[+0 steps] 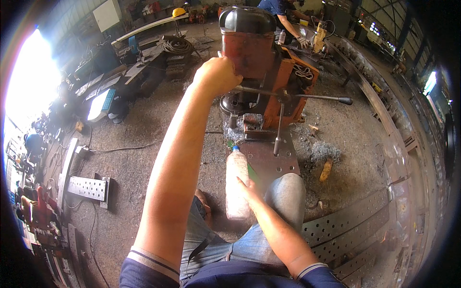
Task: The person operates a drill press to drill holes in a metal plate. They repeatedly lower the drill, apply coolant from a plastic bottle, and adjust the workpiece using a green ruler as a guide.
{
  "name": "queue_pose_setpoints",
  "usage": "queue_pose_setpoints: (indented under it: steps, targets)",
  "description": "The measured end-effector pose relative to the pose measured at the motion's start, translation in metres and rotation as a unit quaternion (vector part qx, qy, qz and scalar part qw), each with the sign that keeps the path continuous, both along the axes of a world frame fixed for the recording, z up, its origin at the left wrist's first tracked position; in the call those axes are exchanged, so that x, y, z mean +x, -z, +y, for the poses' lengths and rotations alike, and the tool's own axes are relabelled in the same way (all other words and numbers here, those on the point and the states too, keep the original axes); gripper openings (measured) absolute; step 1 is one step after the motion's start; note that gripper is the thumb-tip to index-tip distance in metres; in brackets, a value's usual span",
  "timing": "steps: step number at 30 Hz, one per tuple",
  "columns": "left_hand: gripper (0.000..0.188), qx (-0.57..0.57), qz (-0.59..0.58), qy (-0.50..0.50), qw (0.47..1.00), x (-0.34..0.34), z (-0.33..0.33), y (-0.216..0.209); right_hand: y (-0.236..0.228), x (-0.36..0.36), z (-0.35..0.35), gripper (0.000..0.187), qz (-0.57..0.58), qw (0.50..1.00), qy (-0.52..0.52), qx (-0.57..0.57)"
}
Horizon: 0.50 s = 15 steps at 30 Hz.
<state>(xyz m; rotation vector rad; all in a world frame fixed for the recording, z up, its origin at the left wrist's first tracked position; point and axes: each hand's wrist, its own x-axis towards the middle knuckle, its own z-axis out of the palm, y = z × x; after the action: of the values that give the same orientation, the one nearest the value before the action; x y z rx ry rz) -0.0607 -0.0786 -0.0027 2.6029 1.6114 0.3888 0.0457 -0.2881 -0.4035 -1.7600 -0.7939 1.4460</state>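
Note:
My left hand (216,77) is closed in a fist at the left end of a feed lever (314,98) on a red and black drill press (247,53). The fist hides that end. Another lever arm with a dark knob points down from the hub. Below the machine my right hand (247,188) grips a cloudy plastic bottle (236,168) with a blue cap, tilted slightly, its top toward the drill. Under the drill lies a flat steel plate (271,156) with several holes, and metal shavings around the cutter.
A heap of shavings (326,151) and a yellow-handled object (326,170) lie right of the plate. Perforated steel bars (345,218) are at the lower right, a drilled bracket (88,188) at the left. A cable (125,148) crosses the floor. Another person (288,24) works at the back.

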Motion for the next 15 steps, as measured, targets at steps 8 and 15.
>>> queue_pose_setpoints:
  steps: [8,15]
  targets:
    - [0.036,0.007,-0.004,-0.002,1.0,0.0,0.001,0.002,0.006,-0.005,0.0,0.098,-0.051,0.998,0.023,-0.006]
    - [0.036,0.001,0.004,0.002,1.0,-0.001,0.003,0.003,0.016,-0.005,0.002,0.089,-0.051,0.998,0.036,0.012]
